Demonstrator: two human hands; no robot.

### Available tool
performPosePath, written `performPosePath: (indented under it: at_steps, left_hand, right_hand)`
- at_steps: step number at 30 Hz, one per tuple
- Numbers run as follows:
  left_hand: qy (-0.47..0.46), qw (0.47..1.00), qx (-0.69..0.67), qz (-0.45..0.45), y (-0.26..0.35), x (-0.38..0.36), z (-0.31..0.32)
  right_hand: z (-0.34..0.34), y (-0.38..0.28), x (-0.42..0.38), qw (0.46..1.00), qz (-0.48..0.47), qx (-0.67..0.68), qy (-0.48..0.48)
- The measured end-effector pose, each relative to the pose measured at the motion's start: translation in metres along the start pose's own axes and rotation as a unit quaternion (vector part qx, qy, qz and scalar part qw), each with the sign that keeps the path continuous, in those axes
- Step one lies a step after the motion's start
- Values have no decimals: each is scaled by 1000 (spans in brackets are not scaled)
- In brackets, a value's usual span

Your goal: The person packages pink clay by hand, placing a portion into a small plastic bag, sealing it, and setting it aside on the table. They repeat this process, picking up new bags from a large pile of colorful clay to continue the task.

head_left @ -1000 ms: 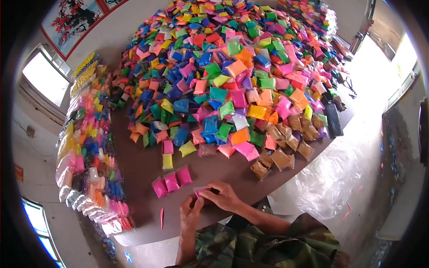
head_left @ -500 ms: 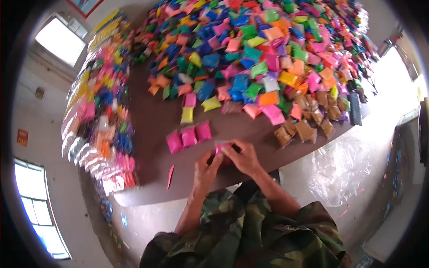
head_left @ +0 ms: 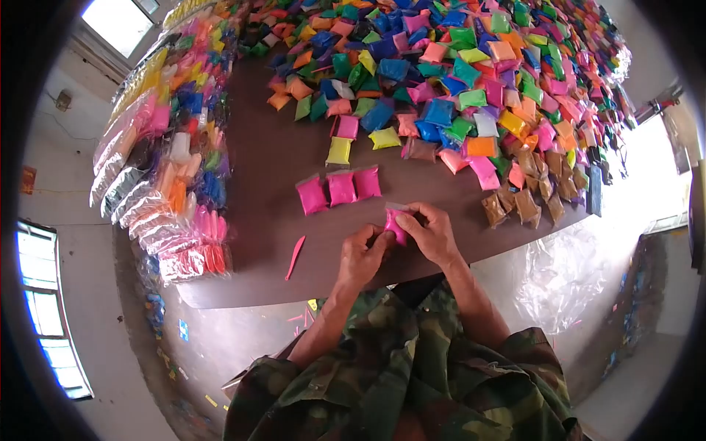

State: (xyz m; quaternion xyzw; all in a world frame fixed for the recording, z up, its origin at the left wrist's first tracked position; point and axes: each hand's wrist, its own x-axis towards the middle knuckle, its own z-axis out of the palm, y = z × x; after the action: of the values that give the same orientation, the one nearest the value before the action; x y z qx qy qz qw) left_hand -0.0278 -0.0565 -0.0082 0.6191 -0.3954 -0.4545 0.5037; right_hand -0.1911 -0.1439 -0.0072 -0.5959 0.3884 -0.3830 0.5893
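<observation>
Near the table's front edge, a small pink packet with a clear top is held between both hands. My right hand pinches its upper right part, and my left hand has its fingers closed at the packet's lower left side. Several pink packets lie in a row on the brown table, just beyond my left hand. A thin pink plastic tool rests on the table to the left of that hand.
A large heap of colourful packets covers the table's far side. Brown packets sit at the right. Stacked clear bags of coloured packets line the left edge. Clear plastic sheeting lies on the floor at the right.
The view has shifted, so the table things appear higher and further right. The pink packet between my hands now shows more fully, upright with its clear top visible.
</observation>
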Motion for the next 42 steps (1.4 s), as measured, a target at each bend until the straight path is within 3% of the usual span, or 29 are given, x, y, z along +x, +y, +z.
performPosePath:
  at_steps: [6,8,11,14,20,26,35,42]
  left_hand:
    - [-13,999,24,-23,10,-1,-4]
    - [0,999,-9,-44,35,-3,-1]
    - [3,999,40,4,17,6,-1]
    - [5,1000,-22,15,-2,11,0]
    - [33,994,77,75,-12,9,1]
    - [20,1000,21,-7,26,6,1]
    - [71,986,127,79,-3,12,0]
    - [-25,999,-8,-24,1,-5,-4]
  right_hand:
    - [5,7,2,996,-58,-25,63]
    - [4,6,0,998,-31,-37,44]
    - [4,7,-1,998,-35,-52,24]
    - [5,7,-1,997,-45,-56,22]
    - [3,-1,-2,997,-39,-64,-5]
    - [2,11,-1,998,-41,-43,-6]
    - [8,8,-1,999,-31,-34,0]
    - [5,11,-2,998,-26,-56,-6]
